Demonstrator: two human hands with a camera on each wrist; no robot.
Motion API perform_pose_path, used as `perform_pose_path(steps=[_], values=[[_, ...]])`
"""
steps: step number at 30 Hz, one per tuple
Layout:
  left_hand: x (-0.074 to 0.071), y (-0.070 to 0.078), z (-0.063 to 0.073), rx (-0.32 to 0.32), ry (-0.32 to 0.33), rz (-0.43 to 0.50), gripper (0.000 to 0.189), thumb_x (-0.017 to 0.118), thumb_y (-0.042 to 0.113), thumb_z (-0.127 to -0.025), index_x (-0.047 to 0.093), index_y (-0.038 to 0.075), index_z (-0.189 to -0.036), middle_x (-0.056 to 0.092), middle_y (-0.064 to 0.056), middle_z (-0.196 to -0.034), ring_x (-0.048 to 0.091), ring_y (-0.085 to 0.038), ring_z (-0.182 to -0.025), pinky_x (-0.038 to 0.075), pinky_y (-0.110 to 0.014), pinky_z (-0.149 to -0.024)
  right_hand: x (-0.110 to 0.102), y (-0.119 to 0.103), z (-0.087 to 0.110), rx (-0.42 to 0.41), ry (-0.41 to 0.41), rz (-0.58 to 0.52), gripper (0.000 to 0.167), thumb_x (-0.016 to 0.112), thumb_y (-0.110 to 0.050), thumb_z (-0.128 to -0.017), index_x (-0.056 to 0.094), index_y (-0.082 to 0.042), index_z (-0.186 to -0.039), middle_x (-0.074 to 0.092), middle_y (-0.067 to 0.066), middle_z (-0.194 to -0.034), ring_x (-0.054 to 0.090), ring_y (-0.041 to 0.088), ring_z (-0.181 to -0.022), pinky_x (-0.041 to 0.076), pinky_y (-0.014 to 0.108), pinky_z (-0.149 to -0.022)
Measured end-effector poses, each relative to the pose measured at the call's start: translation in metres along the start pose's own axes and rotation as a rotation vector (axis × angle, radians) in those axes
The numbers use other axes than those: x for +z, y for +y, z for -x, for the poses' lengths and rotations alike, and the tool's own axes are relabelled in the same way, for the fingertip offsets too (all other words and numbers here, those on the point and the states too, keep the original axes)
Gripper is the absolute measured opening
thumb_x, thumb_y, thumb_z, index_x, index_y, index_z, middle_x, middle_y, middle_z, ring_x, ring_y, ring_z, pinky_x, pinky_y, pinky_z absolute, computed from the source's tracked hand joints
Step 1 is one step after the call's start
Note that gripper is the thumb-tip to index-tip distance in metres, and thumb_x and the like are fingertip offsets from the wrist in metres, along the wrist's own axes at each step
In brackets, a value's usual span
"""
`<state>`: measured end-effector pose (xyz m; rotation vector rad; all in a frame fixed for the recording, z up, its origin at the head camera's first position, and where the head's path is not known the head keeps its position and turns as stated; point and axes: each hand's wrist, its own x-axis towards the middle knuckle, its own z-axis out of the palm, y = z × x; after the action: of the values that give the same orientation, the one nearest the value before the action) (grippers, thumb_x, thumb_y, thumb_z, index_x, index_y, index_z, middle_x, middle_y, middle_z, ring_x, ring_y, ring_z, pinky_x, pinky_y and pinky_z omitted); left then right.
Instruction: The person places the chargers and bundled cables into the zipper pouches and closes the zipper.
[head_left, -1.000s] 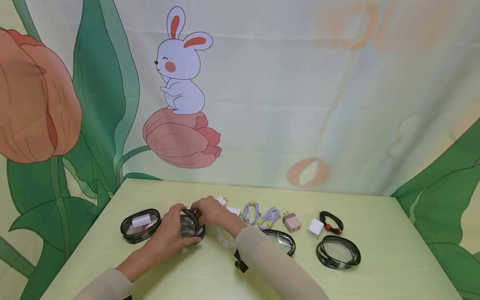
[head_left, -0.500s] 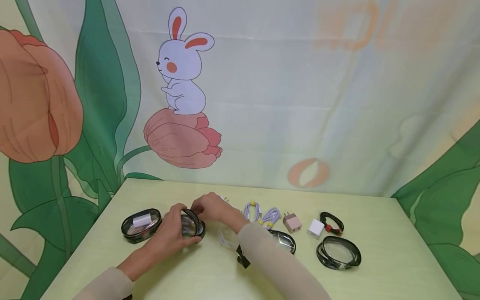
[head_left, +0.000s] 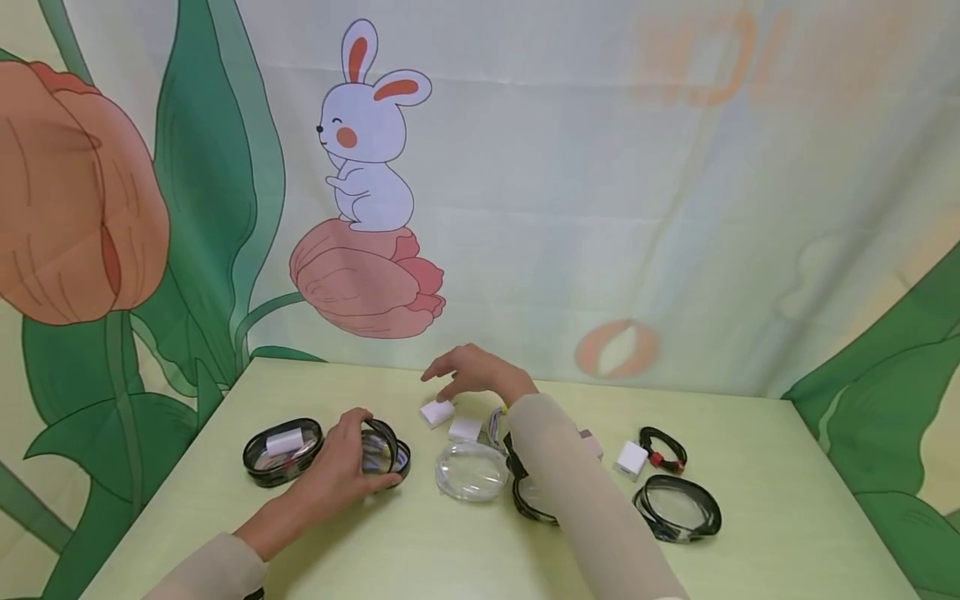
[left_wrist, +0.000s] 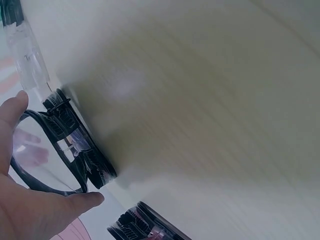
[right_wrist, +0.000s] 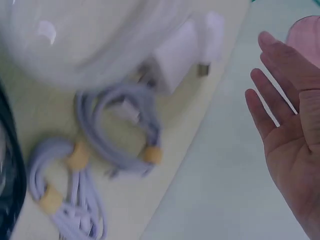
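Observation:
With thumb and fingers spread round its raised lid, my left hand (head_left: 337, 458) holds a clear zip case with black trim (head_left: 393, 440). A light purple cable (head_left: 403, 458) shows inside that case. The left wrist view has the case's lid (left_wrist: 42, 125) tilted up from its base between thumb and fingers. My right hand (head_left: 480, 372) is over the back of the table with nothing in its fingers, which are extended in the right wrist view. Just below its thumb lies a white charger plug (head_left: 437, 412). Another white charger (head_left: 466, 429) sits beside it.
Left stands a black-trimmed case (head_left: 258, 462) holding a white charger. A round clear case (head_left: 471, 472) lies mid-table. Two purple cables with yellow ties (right_wrist: 120, 135) lie near the chargers. At right are a white charger (head_left: 632, 457), a black cable (head_left: 671, 442) and another black-trimmed case (head_left: 714, 517).
My right hand has left the zip case, moving right and back over the white charger, its fingers now extended. My left hand has stayed on the lid. The round clear case has come into fuller view.

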<state>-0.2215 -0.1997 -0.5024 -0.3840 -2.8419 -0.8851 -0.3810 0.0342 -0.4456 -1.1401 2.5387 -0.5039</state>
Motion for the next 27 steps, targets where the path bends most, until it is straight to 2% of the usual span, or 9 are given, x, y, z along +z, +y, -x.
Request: perform_pose_path(steps=[4, 7, 15, 27], values=[[0.001, -0.001, 0.0, 0.0, 0.001, -0.007, 0.096, 0.093, 0.034, -0.074, 0.035, -0.006, -0.139, 0.044, -0.028, -0.137, 0.048, -0.045, -0.123, 0.044, -0.058, -0.104, 0.003, 0.012, 0.001, 0.022, -0.087, 0.037, 0.049, 0.078, -0.02, -0.091, 0.065, -0.019, -0.139, 0.063, -0.004, -0.14, 0.057, 0.019, -0.131, 0.045, 0.034, -0.109], [0.001, -0.001, 0.001, 0.007, 0.003, -0.012, 0.096, 0.093, 0.033, -0.074, 0.035, -0.006, -0.139, 0.045, -0.028, -0.137, 0.048, -0.044, -0.123, 0.044, -0.059, -0.104, 0.009, 0.018, 0.0, 0.031, -0.114, 0.048, 0.054, 0.078, -0.024, -0.091, 0.061, -0.021, -0.143, 0.06, -0.005, -0.144, 0.056, 0.019, -0.133, 0.042, 0.035, -0.112], [0.003, -0.002, 0.002, 0.025, 0.005, -0.01, 0.095, 0.093, 0.033, -0.073, 0.036, -0.006, -0.139, 0.046, -0.028, -0.135, 0.048, -0.045, -0.124, 0.043, -0.059, -0.105, 0.023, 0.024, -0.006, 0.087, -0.109, 0.003, 0.057, 0.081, -0.023, -0.089, 0.061, -0.026, -0.143, 0.06, -0.006, -0.143, 0.055, 0.017, -0.133, 0.041, 0.035, -0.112], [0.002, -0.002, 0.001, 0.014, -0.014, -0.002, 0.095, 0.093, 0.034, -0.074, 0.036, -0.004, -0.139, 0.047, -0.025, -0.135, 0.048, -0.043, -0.125, 0.044, -0.058, -0.105, 0.031, 0.021, -0.014, 0.058, -0.088, 0.024, 0.047, 0.084, -0.021, -0.085, 0.072, -0.025, -0.13, 0.069, -0.007, -0.13, 0.06, 0.009, -0.123, 0.044, 0.026, -0.106]])
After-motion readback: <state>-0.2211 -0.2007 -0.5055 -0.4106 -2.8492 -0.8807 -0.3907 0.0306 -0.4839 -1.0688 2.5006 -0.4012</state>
